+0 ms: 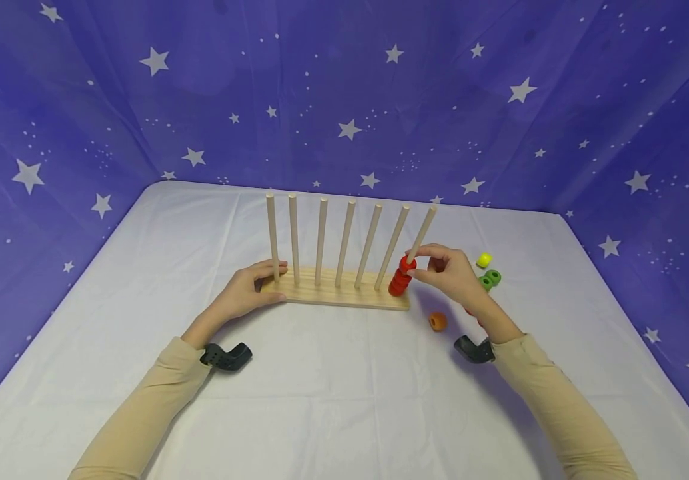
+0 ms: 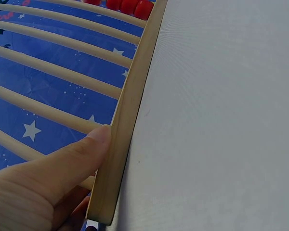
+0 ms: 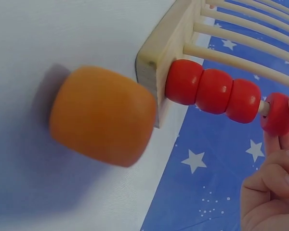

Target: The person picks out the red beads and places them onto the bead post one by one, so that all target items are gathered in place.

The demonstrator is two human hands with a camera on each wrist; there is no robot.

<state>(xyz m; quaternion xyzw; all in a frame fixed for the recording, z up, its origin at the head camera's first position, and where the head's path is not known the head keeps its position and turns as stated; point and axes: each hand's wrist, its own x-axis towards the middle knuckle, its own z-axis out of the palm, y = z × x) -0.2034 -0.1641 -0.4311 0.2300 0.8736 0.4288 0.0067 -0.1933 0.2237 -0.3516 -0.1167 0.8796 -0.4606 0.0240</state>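
A wooden stand with a row of upright pegs has a pale base (image 1: 332, 294) on the white table. At its left end my left hand (image 1: 244, 292) grips the base, thumb (image 2: 94, 144) along the front edge and fingers behind. My right hand (image 1: 457, 275) pinches a red bead (image 3: 278, 114) between thumb and fingers. That bead is threaded on the rightmost peg (image 1: 424, 230), with a short gap below it. Beneath it, three red beads (image 3: 214, 90) sit stacked against the base. The other pegs carry no beads.
An orange bead (image 1: 438, 321) lies near the stand's right front corner. Beyond my right hand are a yellow bead (image 1: 484, 260) and green beads (image 1: 492, 277). Some red beads are mostly hidden by my right wrist. A star-patterned purple cloth (image 1: 344, 100) surrounds the table's back and sides.
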